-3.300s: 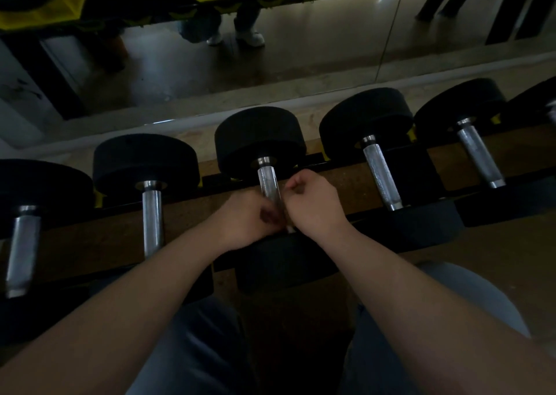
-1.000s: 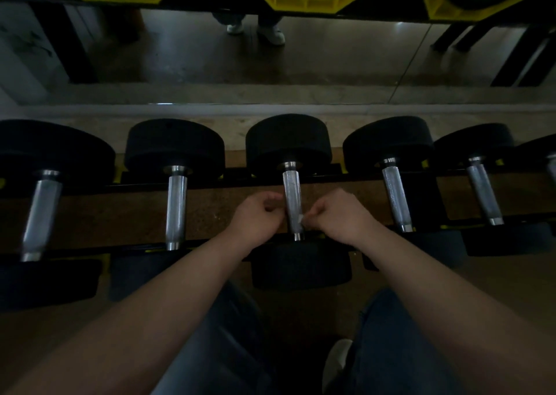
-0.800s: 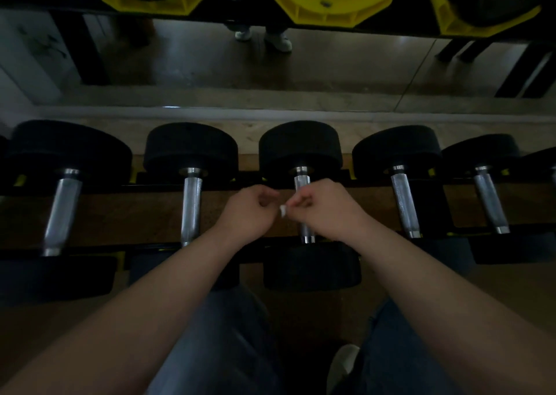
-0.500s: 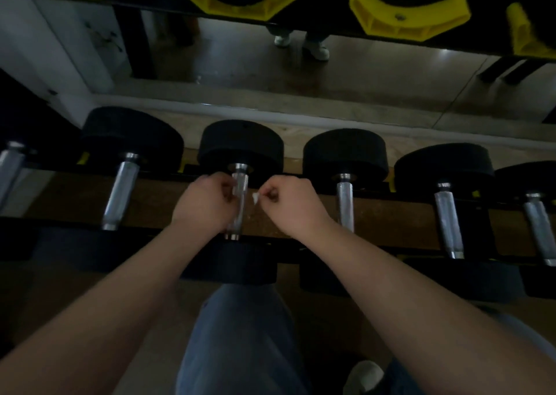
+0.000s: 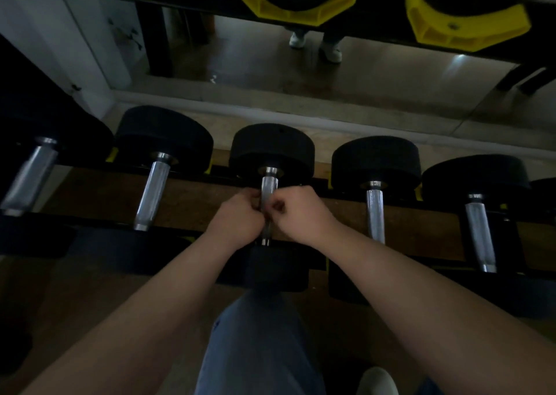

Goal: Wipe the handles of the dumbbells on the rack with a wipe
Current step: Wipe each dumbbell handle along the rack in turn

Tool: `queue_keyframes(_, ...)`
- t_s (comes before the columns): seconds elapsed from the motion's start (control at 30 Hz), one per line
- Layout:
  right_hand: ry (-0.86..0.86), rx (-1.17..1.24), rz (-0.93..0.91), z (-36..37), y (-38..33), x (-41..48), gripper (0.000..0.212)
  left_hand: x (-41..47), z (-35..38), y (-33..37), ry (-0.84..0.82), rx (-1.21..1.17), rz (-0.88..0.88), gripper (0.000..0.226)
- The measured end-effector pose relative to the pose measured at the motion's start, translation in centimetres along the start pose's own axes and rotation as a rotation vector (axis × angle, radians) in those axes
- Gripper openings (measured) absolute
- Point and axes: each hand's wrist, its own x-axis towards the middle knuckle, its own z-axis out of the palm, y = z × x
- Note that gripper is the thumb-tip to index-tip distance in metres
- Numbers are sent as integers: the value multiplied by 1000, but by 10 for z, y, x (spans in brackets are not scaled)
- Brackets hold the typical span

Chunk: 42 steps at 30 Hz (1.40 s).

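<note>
A row of black dumbbells with steel handles lies on the low rack (image 5: 99, 227). Both hands are at the handle (image 5: 268, 185) of the middle dumbbell (image 5: 270, 144). My left hand (image 5: 237, 218) is on its left side and my right hand (image 5: 301, 211) on its right, fingers curled in against the bar about halfway along it. The wipe is hidden between the fingertips and the handle. The handle's far end shows above the hands, and a short piece shows below them.
Neighbouring handles stand to the left (image 5: 153, 193) and right (image 5: 374, 214). Yellow cradles (image 5: 291, 12) of an upper shelf hang overhead. A wall mirror (image 5: 361, 72) behind the rack reflects floor and shoes. My jeans leg (image 5: 255, 349) and a shoe (image 5: 376, 382) are below.
Both hands left the earlier handle with the small white wipe pinched between them, moved one dumbbell to the left, and now close in on that handle.
</note>
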Motion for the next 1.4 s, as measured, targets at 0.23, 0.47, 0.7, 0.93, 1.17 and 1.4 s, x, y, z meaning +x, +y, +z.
queue_keyframes(0.23, 199, -175, 24, 5, -9, 24, 26, -4, -8, 4, 99, 10, 44, 21)
queue_keyframes(0.47, -73, -183, -211, -6, 7, 4, 27, -4, -6, 2, 119, 66, 27, 38)
queue_keyframes(0.7, 109, -153, -215, -19, 24, 26, 20, -8, -4, -2, 84, -54, 23, 32)
queue_keyframes(0.93, -155, -221, -233, -13, 20, 8, 15, -11, -4, 1, 204, -44, 14, 32)
queue_keyframes(1.17, 121, 85, 37, -3, 33, 21, 8, -11, -2, 5, 177, 39, -80, 26)
queue_keyframes(1.4, -38, -98, -370, 4, 14, -2, 13, -15, -5, 11, 166, 70, -92, 36)
